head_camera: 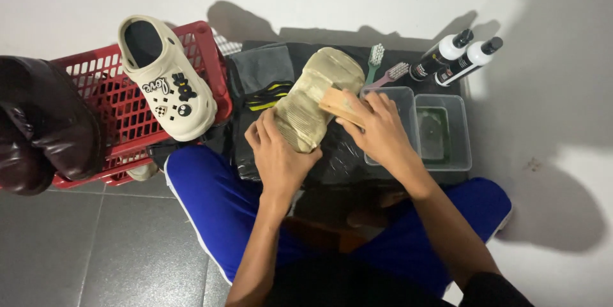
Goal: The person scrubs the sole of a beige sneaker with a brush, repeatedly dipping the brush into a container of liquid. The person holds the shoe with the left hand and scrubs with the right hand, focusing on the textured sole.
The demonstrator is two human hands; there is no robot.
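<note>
The left hand [279, 153] wraps its fingers around the near end of an upturned clog [317, 98]. The right hand [377, 127] presses a wooden brush [340, 106] on its sole, fingers closed. Two clear tubs [447, 133] crowd just right; a red basket [121, 109] sits left.

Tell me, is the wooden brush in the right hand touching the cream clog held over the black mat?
Touching. The head view shows the wooden brush, gripped by the right hand, pressed flat against the sole of the cream clog, with no gap between them.
</note>
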